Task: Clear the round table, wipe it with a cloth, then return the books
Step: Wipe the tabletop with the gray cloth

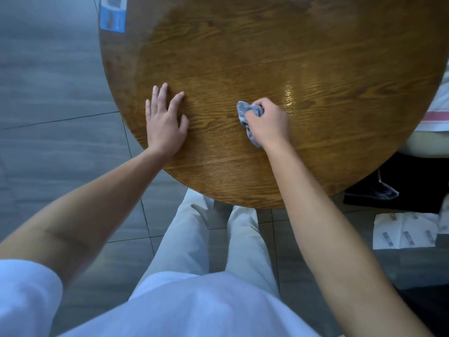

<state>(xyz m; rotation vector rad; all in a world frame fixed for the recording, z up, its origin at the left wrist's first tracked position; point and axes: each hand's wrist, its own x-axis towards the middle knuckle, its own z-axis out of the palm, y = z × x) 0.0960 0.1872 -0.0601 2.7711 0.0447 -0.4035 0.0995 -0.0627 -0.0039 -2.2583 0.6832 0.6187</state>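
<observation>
My right hand squeezes the crumpled grey cloth on the round brown wooden surface, my left hand lies flat, so I should press and rub slowly.

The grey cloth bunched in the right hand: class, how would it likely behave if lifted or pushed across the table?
The cloth is crumpled inside the right hand with a tail trailing, so probably floppy and light. Pushed along the glossy table, it would likely slide and bunch, not roll.

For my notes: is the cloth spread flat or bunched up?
Bunched up: the cloth is crumpled inside the right hand on the table.
</observation>
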